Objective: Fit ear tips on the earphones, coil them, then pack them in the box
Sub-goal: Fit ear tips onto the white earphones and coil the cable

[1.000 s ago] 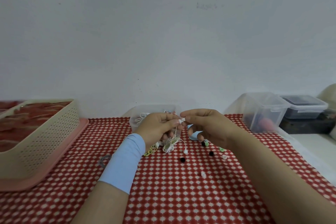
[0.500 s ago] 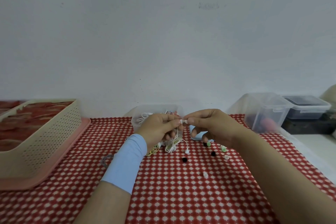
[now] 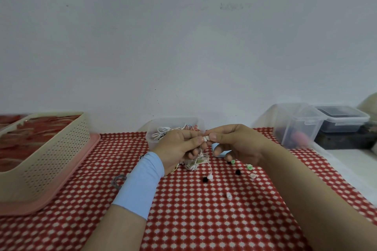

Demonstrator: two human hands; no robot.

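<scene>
Both hands are meeting above a tabletop (image 3: 183, 220) covered in red-and-white patterned cloth. The left hand (image 3: 177, 149), with a smooth light-blue sleeve (image 3: 140, 183) on the wrist, is pinching a white earbud (image 3: 206, 139) between thumb and forefinger, other fingers curled. The right hand (image 3: 238, 144) is pinching the same earbud from the other side, palm turned down, lower fingers loosely bent. A thin white cord (image 3: 208, 166) is hanging from the grip, ending in a second earbud (image 3: 210, 176) resting on the cloth. Small round ear tips are lying loose: two black (image 3: 205, 179), two green (image 3: 233, 162), two whitish (image 3: 229, 196). A clear plastic box (image 3: 173, 126) of tangled cords is sitting just behind the hands. A perforated beige basket (image 3: 61, 155) is sitting on a pink tray (image 3: 87, 149) at left; two clear lidded tubs (image 3: 295, 124) at right.
</scene>
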